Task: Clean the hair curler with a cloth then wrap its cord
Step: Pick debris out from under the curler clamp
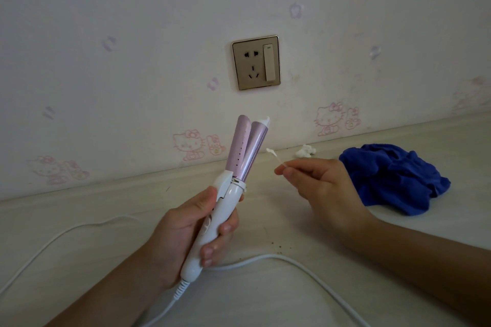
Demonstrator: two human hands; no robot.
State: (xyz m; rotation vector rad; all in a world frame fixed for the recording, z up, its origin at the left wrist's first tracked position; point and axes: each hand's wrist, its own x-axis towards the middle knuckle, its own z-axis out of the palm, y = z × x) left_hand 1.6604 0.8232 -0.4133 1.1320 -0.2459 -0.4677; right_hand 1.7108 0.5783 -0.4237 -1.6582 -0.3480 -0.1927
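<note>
My left hand [183, 231] grips the white handle of the hair curler [240, 164], which points up and away, its lilac clamp plate spread apart from the lilac barrel. My right hand [321, 186] pinches a cotton swab [275, 155] between thumb and fingers, the swab's white tip a short way right of the barrel, not touching it. The curler's white cord [300, 264] leaves the handle's base and loops over the surface to the right and left. A crumpled blue cloth [393, 178] lies to the right, beyond my right hand.
A pale surface [79, 260] meets a wall with cartoon-cat wallpaper. A gold-framed wall socket [256, 62] with a switch sits above the curler. A small white cotton wad [305, 151] lies by the wall. Dark crumbs [279, 245] speckle the surface.
</note>
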